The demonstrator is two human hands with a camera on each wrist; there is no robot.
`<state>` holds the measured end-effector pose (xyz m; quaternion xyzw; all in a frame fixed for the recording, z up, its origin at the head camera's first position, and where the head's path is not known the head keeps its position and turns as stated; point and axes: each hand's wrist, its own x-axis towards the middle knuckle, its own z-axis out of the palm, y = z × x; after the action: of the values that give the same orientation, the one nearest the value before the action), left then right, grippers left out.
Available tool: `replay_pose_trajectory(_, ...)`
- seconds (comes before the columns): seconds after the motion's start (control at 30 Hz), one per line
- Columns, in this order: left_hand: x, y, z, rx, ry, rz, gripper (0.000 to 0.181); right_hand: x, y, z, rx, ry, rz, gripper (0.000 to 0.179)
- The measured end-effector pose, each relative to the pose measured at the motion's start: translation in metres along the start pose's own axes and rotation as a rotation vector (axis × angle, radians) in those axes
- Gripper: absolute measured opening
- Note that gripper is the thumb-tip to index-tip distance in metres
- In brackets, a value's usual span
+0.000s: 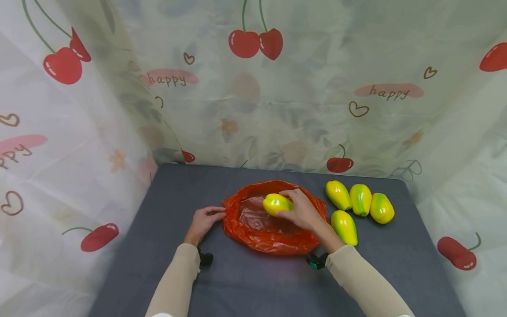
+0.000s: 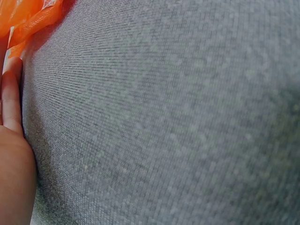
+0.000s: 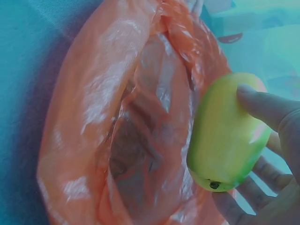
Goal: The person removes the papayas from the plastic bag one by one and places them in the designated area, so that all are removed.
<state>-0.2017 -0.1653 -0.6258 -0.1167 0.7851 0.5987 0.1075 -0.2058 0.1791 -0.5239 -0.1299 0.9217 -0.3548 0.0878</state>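
A red plastic bag (image 1: pixel 253 240) lies on the table with its mouth spread wide, facing up. Over that mouth my right hand (image 1: pixel 303 212) grips a yellow-green papaya (image 1: pixel 275 204). The right wrist view shows the thumb across one side of the papaya (image 3: pixel 225 136) and the fingers under the other, with a dark stem spot at its near end. At the bag's left edge, my left hand (image 1: pixel 203 223) pinches the plastic between thumb and fingers. Only part of this hand (image 2: pixel 14 140) and a crumpled corner of the bag (image 2: pixel 37 23) appear in the left wrist view.
Right of the bag, three papayas (image 1: pixel 361 200) lie in a row toward the back. Another papaya (image 1: pixel 344 227) lies nearer, close by the bag's right side. A dark grey cloth covers the table (image 1: pixel 253 286). Printed curtains (image 1: pixel 253 110) hang behind and at both sides.
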Motion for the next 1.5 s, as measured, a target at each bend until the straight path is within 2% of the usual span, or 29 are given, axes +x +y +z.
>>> replay_pose_trajectory(0.33, -0.001, 0.001, -0.003, -0.002, -0.018, 0.002, 0.027, -0.025, 0.02, -0.025, 0.016, 0.045, 0.072, 0.071)
replay_pose_trajectory(0.77, 0.0, 0.002, -0.005, -0.012, -0.031, 0.005, 0.034, -0.051, 0.043, -0.067, 0.006, 0.09, 0.094, 0.077)
replay_pose_trajectory(1.17, 0.0, 0.002, -0.004, -0.026, -0.034, -0.008, 0.031, -0.078, 0.067, -0.095, -0.024, 0.19, 0.132, 0.078)
replay_pose_trajectory(1.5, -0.001, 0.003, -0.003, -0.036, -0.029, -0.013, 0.03, -0.1, 0.095, -0.109, -0.053, 0.269, 0.239, 0.083)
